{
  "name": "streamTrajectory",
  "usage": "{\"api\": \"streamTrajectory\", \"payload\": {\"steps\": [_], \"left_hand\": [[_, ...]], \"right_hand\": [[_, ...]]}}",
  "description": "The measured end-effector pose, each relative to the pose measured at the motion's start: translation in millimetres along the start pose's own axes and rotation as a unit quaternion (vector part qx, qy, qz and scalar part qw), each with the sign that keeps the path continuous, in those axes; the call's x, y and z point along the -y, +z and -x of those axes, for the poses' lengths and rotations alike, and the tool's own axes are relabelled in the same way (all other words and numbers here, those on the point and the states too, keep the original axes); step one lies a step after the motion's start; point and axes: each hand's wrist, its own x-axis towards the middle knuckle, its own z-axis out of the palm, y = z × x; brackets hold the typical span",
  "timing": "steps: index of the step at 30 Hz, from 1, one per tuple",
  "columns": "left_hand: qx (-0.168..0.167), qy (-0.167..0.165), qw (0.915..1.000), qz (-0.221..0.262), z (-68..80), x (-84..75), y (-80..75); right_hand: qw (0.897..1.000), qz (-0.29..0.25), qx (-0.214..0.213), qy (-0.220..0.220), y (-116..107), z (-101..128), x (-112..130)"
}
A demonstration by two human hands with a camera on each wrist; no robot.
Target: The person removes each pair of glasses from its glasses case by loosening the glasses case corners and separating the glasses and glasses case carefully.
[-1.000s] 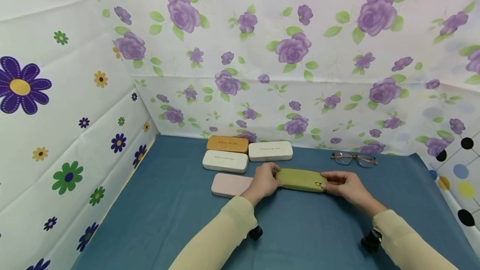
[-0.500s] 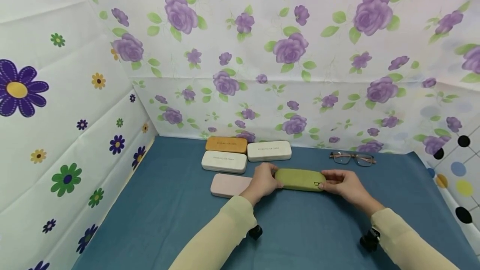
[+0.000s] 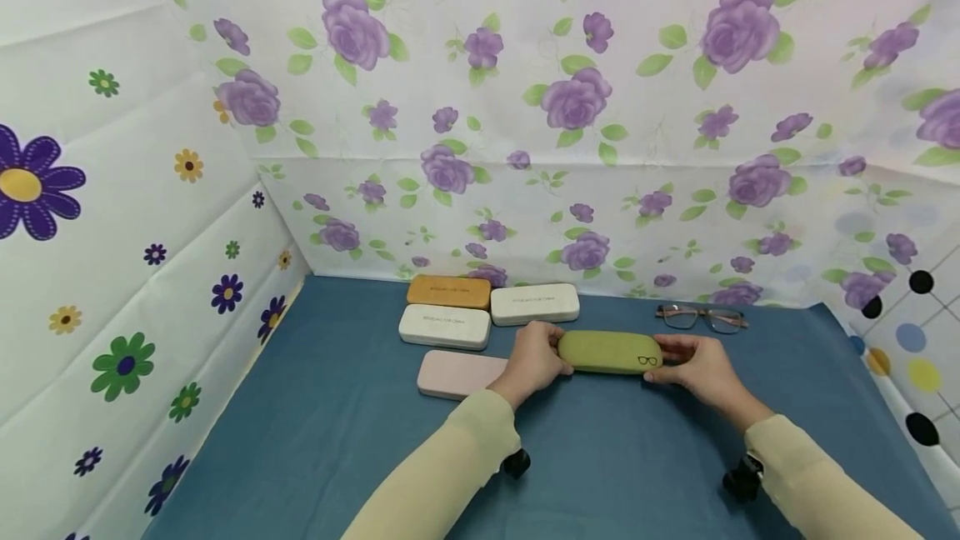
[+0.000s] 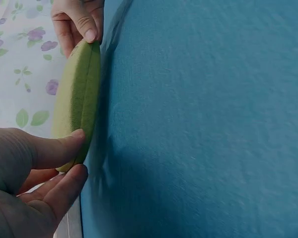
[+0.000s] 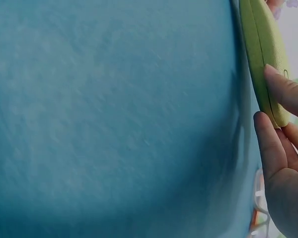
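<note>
Both hands hold a green glasses case between them, one at each end. It is closed, with a small glasses drawing near its right end and a seam along its side. My left hand pinches the left end, thumb and fingers on either side of the seam in the left wrist view. The right end is gripped by my right hand, its thumb pressing on the case in the right wrist view. A pink case lies just left of my left hand, partly hidden behind it.
Behind the hands, an orange case and two white ones, a left white case and a right white case, lie together near the back wall. Folded-out glasses rest at the back right. Blue cloth covers the table.
The green case, held by both hands, has shifted slightly right and away from me and now lies more level from side to side. The other cases and the glasses stay put.
</note>
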Motion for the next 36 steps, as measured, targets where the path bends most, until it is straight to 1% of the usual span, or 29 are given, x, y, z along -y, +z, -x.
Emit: {"api": "streamTrajectory", "payload": {"steps": [4, 10, 15, 19, 26, 30, 36], "left_hand": [[-0.008, 0.011, 0.9999, 0.006, -7.4, -1.7, 5.6], [-0.011, 0.004, 0.9997, 0.024, -13.7, -3.0, 10.4], [-0.011, 0.006, 0.9992, 0.037, -19.6, -4.6, 12.4], [-0.013, 0.006, 0.9994, 0.031, -22.6, -6.0, 15.7], [-0.022, 0.016, 0.9996, 0.011, -27.1, -6.1, 24.5], [-0.024, 0.013, 0.9996, 0.01, -29.2, -5.6, 25.5], [-0.017, 0.016, 0.9997, 0.008, -31.6, -5.3, 25.5]], "right_hand": [[1.0, 0.024, -0.009, -0.001, -6.8, -3.8, 0.8], [0.999, 0.044, -0.013, 0.003, -10.9, -11.5, -2.9], [0.998, 0.055, -0.03, 0.008, -11.7, -18.1, -5.2], [0.997, 0.058, -0.04, 0.011, -11.7, -20.7, -5.7], [0.997, 0.052, -0.057, 0.029, -10.1, -21.7, -5.2], [0.996, 0.056, -0.061, 0.027, -10.7, -23.4, -6.6], [0.996, 0.065, -0.059, 0.022, -12.9, -27.0, -8.8]]}}
